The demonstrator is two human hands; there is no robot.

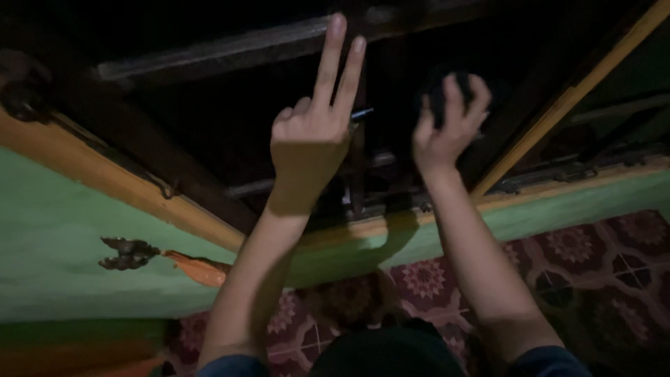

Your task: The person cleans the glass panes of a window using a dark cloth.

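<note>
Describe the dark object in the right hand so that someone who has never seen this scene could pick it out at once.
Start at the dark opening framed in wood above the green wall. Two raised hands show against it; take the right hand, beside the left hand with two straight fingers. Its curled fingers grip a round black object, the only thing held.

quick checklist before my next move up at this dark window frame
1. Left hand free: ok, two fingers raised, nothing clearly gripped.
2. Right hand has hold of the dark round object: ok, fingers curl around it.
3. What the dark object is: cannot tell, too dim.
4. Small metal rod beside the left hand, held or fixed: cannot tell.
5. Wooden window frame visible: ok.
6. Lighting inside the opening: not ok, nearly black.
</note>
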